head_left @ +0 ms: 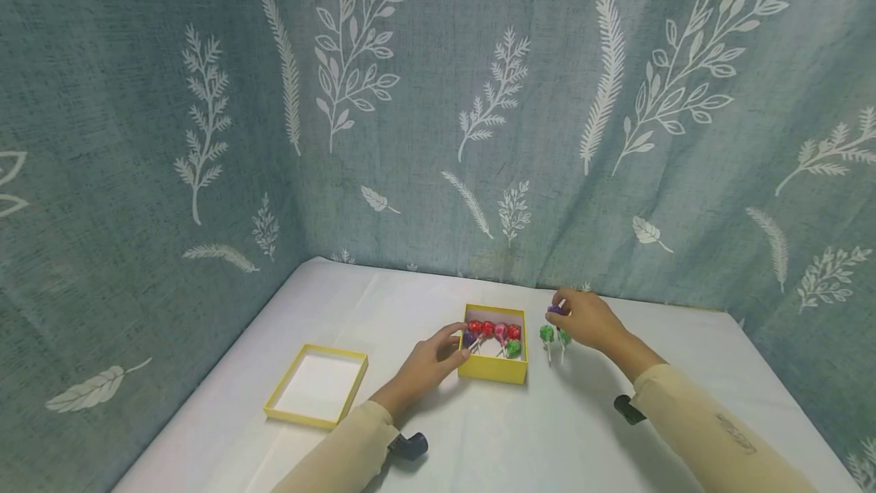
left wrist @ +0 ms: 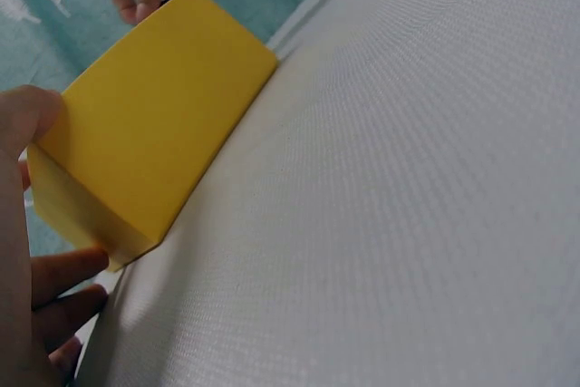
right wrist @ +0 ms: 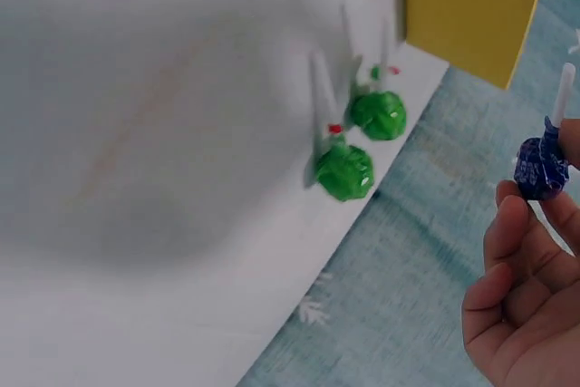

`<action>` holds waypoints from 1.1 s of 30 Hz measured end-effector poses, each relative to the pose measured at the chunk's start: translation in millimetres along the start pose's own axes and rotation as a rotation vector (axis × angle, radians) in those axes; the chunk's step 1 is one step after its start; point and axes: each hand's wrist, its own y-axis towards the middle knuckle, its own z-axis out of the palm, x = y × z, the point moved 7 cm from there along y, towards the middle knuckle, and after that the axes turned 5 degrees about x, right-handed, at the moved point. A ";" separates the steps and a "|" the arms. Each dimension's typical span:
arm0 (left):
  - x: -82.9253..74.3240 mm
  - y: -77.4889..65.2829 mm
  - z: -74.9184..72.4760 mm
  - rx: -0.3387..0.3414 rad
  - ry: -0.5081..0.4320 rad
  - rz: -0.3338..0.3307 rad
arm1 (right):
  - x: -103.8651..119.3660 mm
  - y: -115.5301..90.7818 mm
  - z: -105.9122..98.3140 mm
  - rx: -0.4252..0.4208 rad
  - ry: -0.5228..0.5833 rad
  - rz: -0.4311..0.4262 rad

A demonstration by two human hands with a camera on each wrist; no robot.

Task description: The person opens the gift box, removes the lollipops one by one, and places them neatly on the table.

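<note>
At the right of the yellow box [head_left: 493, 370], a right hand [head_left: 585, 318] pinches a purple lollipop [right wrist: 541, 169]

On a white table [head_left: 479, 432], the box stands uncovered, its front wall towards the person. The left hand [head_left: 431, 362] grips its near left corner, thumb on the front wall and fingers at the side. Inside lie three red lollipops [head_left: 487, 329] and a pink lollipop [head_left: 501, 332] along the far part, a second purple lollipop [head_left: 469, 338] by the left wall and a green lollipop [head_left: 513, 348] near the right wall, with white sticks among them.

The right hand has its purple lollipop between thumb and fingertips, raised off the table. Near it, two loose green lollipops [right wrist: 345, 172] lie side by side on the tabletop, outside the box. Well to the left of the box sits a shallow yellow-edged tray [head_left: 301, 420]. Both arms wear beige sleeves [head_left: 705, 424], and a leaf-patterned curtain [head_left: 438, 196] hangs behind the table
</note>
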 end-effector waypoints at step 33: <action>2.9 2.0 1.1 0.003 -0.006 -0.018 | -76.7 -8.7 13.8 -0.005 -0.031 0.035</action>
